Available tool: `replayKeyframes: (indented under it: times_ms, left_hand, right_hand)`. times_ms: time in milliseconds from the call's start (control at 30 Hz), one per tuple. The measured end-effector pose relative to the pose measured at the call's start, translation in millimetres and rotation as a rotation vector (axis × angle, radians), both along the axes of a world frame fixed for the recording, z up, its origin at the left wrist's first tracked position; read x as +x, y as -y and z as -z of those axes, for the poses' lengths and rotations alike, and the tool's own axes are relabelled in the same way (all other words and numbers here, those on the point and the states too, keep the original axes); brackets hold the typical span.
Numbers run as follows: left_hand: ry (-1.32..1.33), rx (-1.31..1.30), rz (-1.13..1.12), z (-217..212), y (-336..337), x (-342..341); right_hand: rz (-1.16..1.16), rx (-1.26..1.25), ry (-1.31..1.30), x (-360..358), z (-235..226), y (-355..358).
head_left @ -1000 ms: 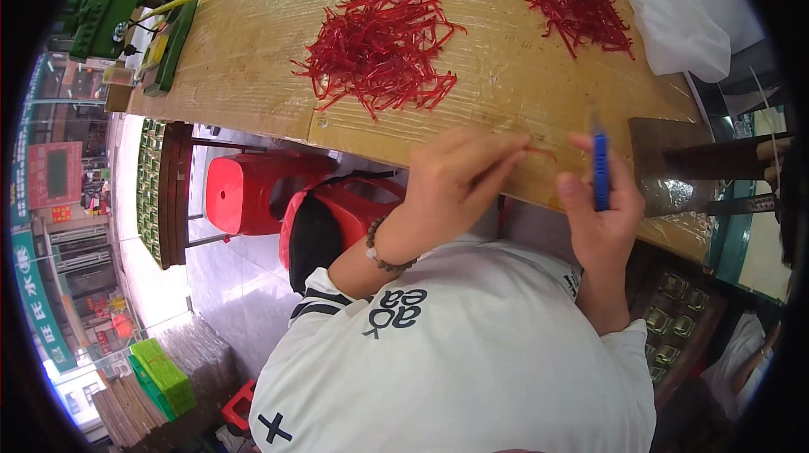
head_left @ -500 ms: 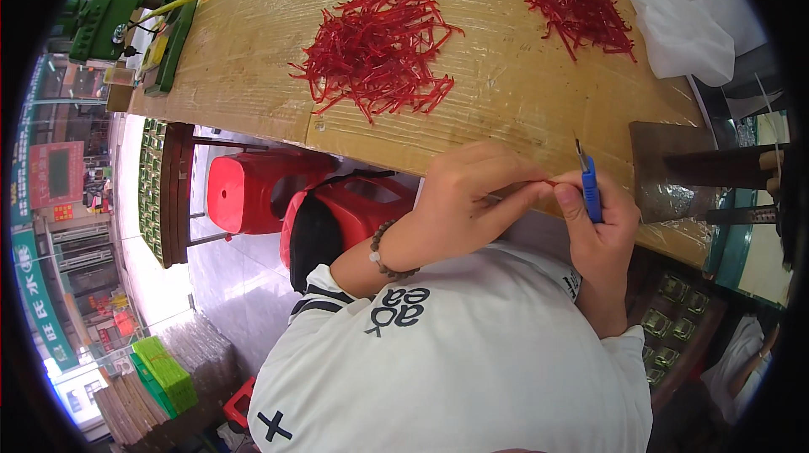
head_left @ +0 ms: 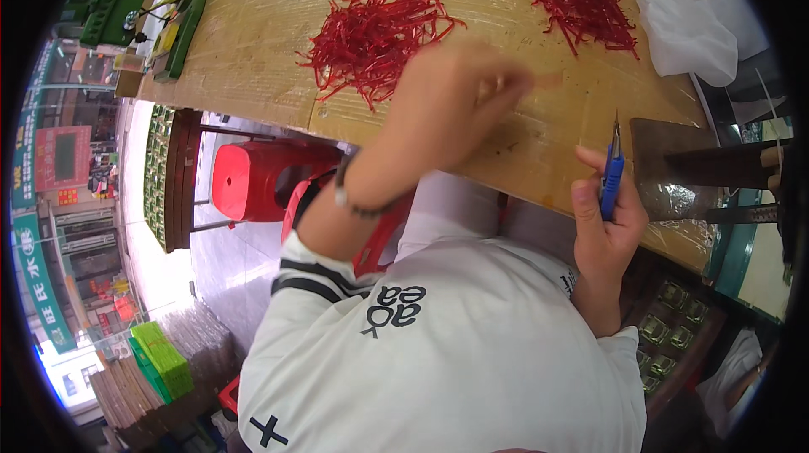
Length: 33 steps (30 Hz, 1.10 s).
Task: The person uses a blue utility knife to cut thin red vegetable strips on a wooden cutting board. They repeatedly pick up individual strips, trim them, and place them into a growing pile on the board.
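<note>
My left hand (head_left: 468, 107) is blurred by motion above the table, just right of a big pile of thin red strips (head_left: 375, 36). Its fingers look pinched, and a faint reddish smear at their tips appears to be one red strip (head_left: 548, 80). Near the table's front edge, my right hand (head_left: 611, 209) is closed round a slim blue-handled tool (head_left: 613, 175) with a pointed metal tip. The tool stands nearly upright, tip away from me, with the thumb and index finger raised beside it. A smaller pile of red strips (head_left: 586, 6) lies at the far right.
Brown sheeting covers the table (head_left: 253, 57). A white plastic bag (head_left: 687, 19) lies at its far right, near a dark metal stand (head_left: 674, 150). Left of it are a green machine (head_left: 122, 10) and a red stool (head_left: 253, 179). Green pieces fill a rack (head_left: 674, 327) at lower right.
My hands have come apart. The left has swung away from me toward the big pile, apparently with the red strip. The right has shifted slightly right and nearer me, still holding the tool.
</note>
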<state>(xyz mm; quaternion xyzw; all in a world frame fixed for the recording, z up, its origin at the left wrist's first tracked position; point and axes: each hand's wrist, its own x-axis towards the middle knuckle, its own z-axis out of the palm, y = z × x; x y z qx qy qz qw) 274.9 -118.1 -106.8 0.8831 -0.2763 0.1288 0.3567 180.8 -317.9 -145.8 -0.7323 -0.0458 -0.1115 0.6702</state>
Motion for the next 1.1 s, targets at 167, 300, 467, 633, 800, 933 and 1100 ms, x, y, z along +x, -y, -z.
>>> replayKeyframes:
  times_ms: [167, 300, 467, 633, 800, 933, 1100]
  left_hand:
    - [-0.119, 0.159, -0.084, -46.3, 19.9, 63.3]
    - [-0.066, 0.429, -0.327, -51.1, -0.2, 54.1]
    - [-0.031, 0.549, -0.399, -23.3, -39.1, 2.9]
    - [0.042, 0.515, -0.399, -6.6, -43.1, -11.4]
    - [0.133, 0.452, -0.437, 0.7, -46.9, 1.5]
    - [0.159, 0.323, -0.493, -3.8, -50.1, 9.8]
    - [0.214, 0.191, -0.582, -14.7, -66.7, 17.7]
  right_hand:
    - [-0.031, -0.007, 0.059, 0.4, 4.3, -1.7]
    - [-0.003, -0.012, 0.034, -1.6, 3.4, 3.2]
    - [-0.07, -0.056, 0.04, -3.3, 2.7, 7.8]
    - [-0.065, -0.093, 0.088, -2.3, 2.8, 8.0]
    - [-0.068, -0.136, 0.07, -3.0, 1.3, 8.3]
    - [-0.078, -0.138, 0.085, -2.1, -1.0, 8.0]
    - [-0.086, -0.141, 0.121, -0.9, -1.6, 7.4]
